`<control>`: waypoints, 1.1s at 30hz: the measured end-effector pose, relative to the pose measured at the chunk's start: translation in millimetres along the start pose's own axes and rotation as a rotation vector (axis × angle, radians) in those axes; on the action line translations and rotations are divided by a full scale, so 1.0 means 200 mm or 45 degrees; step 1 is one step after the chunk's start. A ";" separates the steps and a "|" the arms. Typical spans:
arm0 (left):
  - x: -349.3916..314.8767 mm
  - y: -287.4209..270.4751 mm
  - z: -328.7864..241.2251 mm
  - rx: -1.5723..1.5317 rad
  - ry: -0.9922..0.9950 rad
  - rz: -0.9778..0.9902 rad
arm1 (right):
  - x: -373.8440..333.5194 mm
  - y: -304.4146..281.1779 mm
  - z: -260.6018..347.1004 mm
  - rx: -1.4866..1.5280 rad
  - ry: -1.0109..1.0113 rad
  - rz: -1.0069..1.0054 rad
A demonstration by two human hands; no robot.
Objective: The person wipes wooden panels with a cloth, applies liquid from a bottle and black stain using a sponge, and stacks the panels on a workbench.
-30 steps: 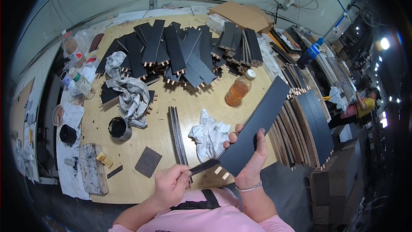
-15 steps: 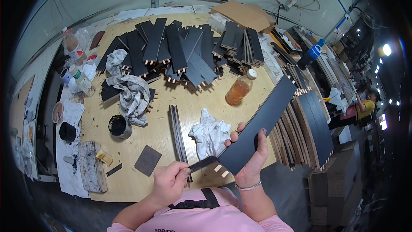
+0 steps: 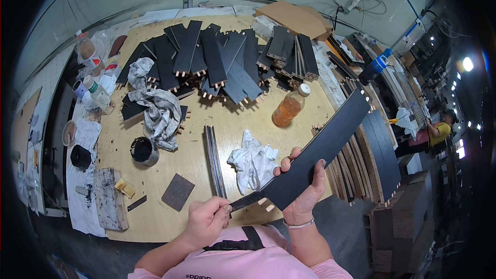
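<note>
My right hand (image 3: 308,196) grips a long black board (image 3: 320,150) from beneath and the side, thumb along its near edge. The board is held tilted, its far end up to the right. Pale wooden dowels (image 3: 265,204) stick out of its near end. My left hand (image 3: 207,219) is closed on a dark, flat, blade-like tool (image 3: 247,201). The tip of that tool meets the board's near end beside the dowels; its exact kind is unclear. Just beyond my hands, a crumpled white cloth (image 3: 251,161) lies next to narrow dark strips (image 3: 214,163) on the wooden table (image 3: 196,173).
Black dowelled boards (image 3: 191,54) are heaped at the back. A bottle of amber liquid (image 3: 291,105) stands right of centre. Stacked boards (image 3: 380,150) flank the right edge. To the left are a black-stained cup (image 3: 144,151), stained rags (image 3: 160,116) and a dark square plate (image 3: 178,192).
The board's far end has swung slightly to the right. The tool in my left hand has tilted a little, with its tip still at the board's near end.
</note>
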State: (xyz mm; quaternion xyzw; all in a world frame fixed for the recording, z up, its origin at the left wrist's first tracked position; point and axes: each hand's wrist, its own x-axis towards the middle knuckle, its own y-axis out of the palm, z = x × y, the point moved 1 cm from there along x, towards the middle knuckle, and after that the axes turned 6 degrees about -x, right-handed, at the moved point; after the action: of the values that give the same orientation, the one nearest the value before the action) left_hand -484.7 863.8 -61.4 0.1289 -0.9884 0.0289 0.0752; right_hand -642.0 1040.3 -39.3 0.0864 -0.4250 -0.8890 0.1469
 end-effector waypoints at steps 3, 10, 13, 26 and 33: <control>-0.01 0.00 0.00 -0.087 -0.008 -0.067 | 0.01 -0.01 0.00 0.013 -0.004 -0.044; 0.00 -0.01 -0.03 -0.046 -0.060 0.010 | 0.00 0.00 0.00 0.032 0.052 -0.031; 0.01 -0.02 -0.02 -0.043 -0.058 0.011 | 0.00 -0.01 0.01 0.002 0.049 -0.026; 0.03 -0.01 -0.01 0.093 0.031 -0.019 | 0.01 -0.01 -0.01 -0.007 0.036 -0.053; 0.04 0.00 0.00 0.209 0.196 -0.008 | 0.02 -0.05 -0.03 0.031 0.062 -0.126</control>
State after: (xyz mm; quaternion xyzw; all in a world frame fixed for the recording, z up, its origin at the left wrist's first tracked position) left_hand -491.7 861.9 -61.3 0.1351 -0.9736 0.1192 0.1400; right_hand -646.7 1040.2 -50.6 0.1307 -0.4271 -0.8876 0.1120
